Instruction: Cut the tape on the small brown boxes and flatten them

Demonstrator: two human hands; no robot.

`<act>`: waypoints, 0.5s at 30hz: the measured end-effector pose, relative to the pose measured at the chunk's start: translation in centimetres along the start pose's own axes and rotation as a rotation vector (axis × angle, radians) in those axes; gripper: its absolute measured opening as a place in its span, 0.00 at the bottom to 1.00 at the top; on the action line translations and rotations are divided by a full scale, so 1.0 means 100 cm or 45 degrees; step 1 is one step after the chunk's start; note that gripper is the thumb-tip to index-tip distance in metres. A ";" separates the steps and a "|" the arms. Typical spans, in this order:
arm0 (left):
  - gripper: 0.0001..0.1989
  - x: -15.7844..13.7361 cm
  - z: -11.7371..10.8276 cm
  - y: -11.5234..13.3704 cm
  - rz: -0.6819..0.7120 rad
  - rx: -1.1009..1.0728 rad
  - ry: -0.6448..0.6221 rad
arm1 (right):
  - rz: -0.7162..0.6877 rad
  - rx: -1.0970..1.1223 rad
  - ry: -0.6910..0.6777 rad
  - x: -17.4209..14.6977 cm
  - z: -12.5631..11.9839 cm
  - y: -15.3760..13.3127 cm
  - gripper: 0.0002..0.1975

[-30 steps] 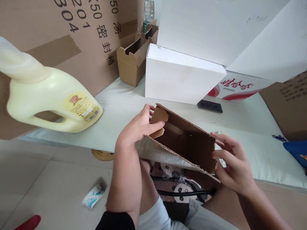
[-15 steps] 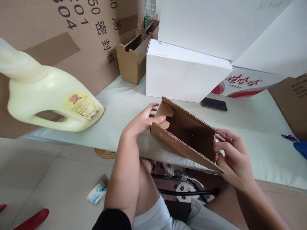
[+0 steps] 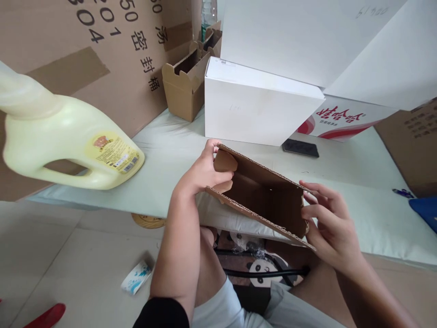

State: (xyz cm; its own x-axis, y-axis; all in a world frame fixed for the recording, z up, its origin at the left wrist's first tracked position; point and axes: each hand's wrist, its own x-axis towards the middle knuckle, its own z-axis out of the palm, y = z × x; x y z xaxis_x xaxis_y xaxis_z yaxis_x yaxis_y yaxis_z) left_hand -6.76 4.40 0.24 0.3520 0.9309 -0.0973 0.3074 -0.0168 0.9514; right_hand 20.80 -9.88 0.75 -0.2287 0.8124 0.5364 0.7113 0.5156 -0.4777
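Observation:
A brown cardboard box [image 3: 251, 216] with an open top is held tilted between both hands at the front edge of the covered surface. My left hand [image 3: 205, 171] grips its left end, with a finger pressing on the rounded flaps there. At the right end, my right hand [image 3: 329, 221] has its fingers curled around the cut edge, the thumb against the near wall. The inside of the box looks dark, with a tiny bright gap near its bottom.
A large pale yellow jug [image 3: 68, 141] lies at the left. Behind are small cardboard boxes [image 3: 180, 91], a white box [image 3: 257, 107] and a black phone [image 3: 300, 148]. A blue item [image 3: 425, 212] lies far right. A roll of printed tape [image 3: 135, 276] is on the floor.
The left end of the box has shifted slightly left, and its flaps have spread wider apart. My left hand has moved with it, while my right hand keeps its hold.

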 end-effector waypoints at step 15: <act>0.23 -0.009 -0.009 -0.001 0.390 -0.398 0.144 | 0.211 0.317 0.515 -0.008 0.005 0.022 0.10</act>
State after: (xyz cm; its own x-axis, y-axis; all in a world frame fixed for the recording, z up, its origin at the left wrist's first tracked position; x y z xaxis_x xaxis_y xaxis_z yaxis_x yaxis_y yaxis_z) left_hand -7.88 3.87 0.52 0.2810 0.9345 0.2183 -0.0838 -0.2027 0.9756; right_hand 22.16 -9.24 -1.04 0.1845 0.7438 0.6425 0.5249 0.4781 -0.7042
